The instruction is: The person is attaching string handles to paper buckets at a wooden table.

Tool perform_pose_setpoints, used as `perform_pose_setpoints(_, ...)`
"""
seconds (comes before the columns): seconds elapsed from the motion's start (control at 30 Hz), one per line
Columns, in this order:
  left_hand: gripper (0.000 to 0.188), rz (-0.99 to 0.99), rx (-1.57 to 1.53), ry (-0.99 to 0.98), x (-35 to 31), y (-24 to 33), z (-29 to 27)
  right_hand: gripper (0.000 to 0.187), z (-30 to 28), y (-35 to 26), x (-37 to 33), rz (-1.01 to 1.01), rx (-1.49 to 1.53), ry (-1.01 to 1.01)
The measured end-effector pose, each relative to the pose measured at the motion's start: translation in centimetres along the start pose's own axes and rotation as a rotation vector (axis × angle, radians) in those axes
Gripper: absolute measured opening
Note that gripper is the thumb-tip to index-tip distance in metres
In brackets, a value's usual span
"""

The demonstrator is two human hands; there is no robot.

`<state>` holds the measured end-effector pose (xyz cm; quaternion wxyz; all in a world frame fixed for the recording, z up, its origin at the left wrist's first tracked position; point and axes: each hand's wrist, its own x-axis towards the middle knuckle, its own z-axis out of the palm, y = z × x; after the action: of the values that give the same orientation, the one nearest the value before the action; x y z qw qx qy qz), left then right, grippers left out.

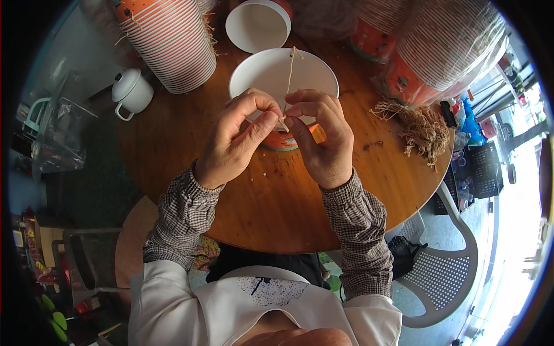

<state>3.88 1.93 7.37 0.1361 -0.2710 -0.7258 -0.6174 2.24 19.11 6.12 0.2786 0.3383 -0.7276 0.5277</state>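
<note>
A paper bucket (pixel 254 72), white inside and orange outside, stands upright on the round wooden table (pixel 259 213) in front of me. From a hole at its far rim a thin beige string (pixel 290 72) runs across the opening toward me. Over the bucket's near rim, my left hand (pixel 236 141) pinches the string between thumb and forefinger. Close beside it my right hand (pixel 328 135) pinches the same string. A small loop or knot seems to sit between the fingertips; its exact shape is partly hidden.
A tall leaning stack of buckets (pixel 167 52) stands far left, near a white lidded mug (pixel 135 92). Behind is another white-lined bucket (pixel 257 26). Plastic-wrapped bucket stacks (pixel 444 46) stand far right, with a bundle of strings (pixel 427 135) before them. A grey chair (pixel 444 277) is at right.
</note>
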Motion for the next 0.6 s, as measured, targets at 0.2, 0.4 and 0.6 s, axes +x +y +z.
perform_pose_setpoints(0.2, 0.014, -0.039, -0.047, 0.005, -0.14, -0.12, -0.15, 0.031, 0.16, -0.31, -0.02, 0.018, 0.045, 0.029)
perform_pose_setpoints(0.4, 0.012, -0.057, -0.068, 0.003, -0.11, 0.24, 0.20, 0.027, 0.33, -0.38, -0.18, -0.053, 0.072, 0.010)
perform_pose_setpoints(0.6, 0.009, 0.056, 0.102, -0.015, 0.18, -0.43, -0.29, 0.021, 0.44, 0.24, -0.29, -0.011, 0.070, 0.076)
